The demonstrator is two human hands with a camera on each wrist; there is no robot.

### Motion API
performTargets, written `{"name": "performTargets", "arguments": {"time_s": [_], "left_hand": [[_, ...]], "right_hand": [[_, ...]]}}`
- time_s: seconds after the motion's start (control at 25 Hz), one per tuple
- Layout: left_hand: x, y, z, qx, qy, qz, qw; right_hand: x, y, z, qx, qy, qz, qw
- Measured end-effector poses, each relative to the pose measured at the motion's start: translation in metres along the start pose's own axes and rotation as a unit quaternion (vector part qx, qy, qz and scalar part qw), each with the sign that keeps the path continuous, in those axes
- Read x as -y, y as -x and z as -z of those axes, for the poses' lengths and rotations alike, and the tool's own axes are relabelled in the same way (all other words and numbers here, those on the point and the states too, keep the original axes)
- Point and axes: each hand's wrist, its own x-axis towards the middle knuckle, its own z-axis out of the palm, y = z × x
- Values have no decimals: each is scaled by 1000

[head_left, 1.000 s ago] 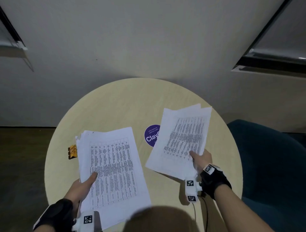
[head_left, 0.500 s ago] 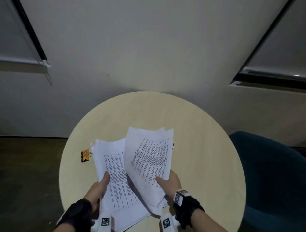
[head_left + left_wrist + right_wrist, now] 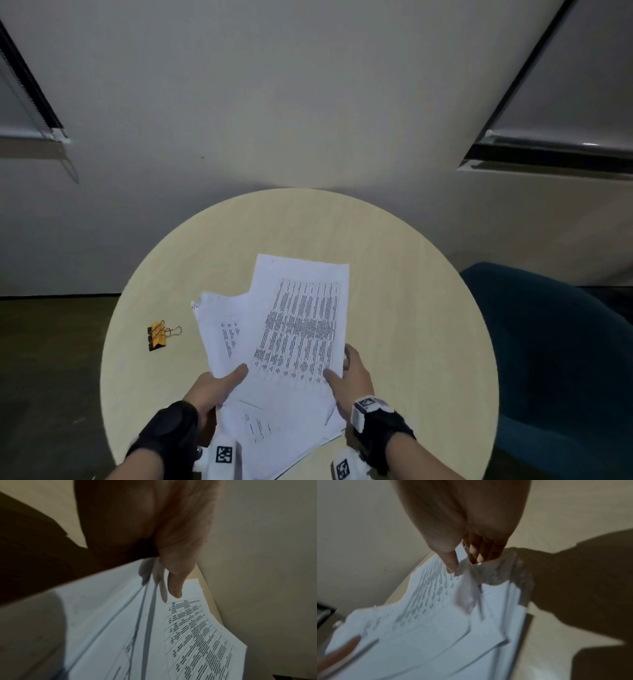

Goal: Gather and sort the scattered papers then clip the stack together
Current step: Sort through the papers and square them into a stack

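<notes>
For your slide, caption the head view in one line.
Both hands, left hand and right hand, hold overlapped papers above the table; binder clip waits.

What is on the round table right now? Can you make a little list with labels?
table: round, pale wood
papers: two printed bundles overlapping, not squared up
left hand: holds the lower bundle, thumb on top
right hand: holds the upper bundle, thumb on top
binder clip: yellow, lying alone left of the papers
chair: dark blue, at right
</notes>
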Motion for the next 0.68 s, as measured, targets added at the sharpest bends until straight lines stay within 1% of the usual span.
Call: {"name": "performTargets", "arguments": {"time_s": [0.04,0.08,0.16,0.2,0.24,0.28,0.36,0.44,0.52,0.56,0.6,0.64,0.68], "left_hand": [[0,-4,-1,5,-2,1,1000],[0,-6,1,16,7,11,1000],[-1,-9,8,29,80,25,996],[-1,-11,11,22,112,32,993],[-2,-17,13,12,110,31,993],[-5,-20,12,5,77,20,997],[-12,-23,9,-9,3,-11,1000],[-20,-23,4,-8,-30,-44,999],[-31,-21,2,16,-17,-90,996],[-40,-18,2,28,-21,-117,993],[-51,-13,3,41,-26,-152,987],[-63,-9,3,55,-33,-203,977],[-77,-1,4,68,-54,-259,962]], "right_hand": [[5,-6,1,-23,-7,-14,1000],[9,-13,4,-29,25,-25,999],[17,-25,7,5,122,-8,993],[22,-28,9,35,161,8,986],[26,-31,9,66,188,18,980],[26,-33,9,90,208,24,974],[26,-38,11,111,213,38,970],[26,-41,12,103,178,22,978],[23,-45,17,84,134,-5,987],[23,-48,21,74,94,-20,993],[25,-51,27,68,39,-44,996],[28,-55,34,63,-22,-58,996],[39,-57,43,53,-86,-56,993]]}}
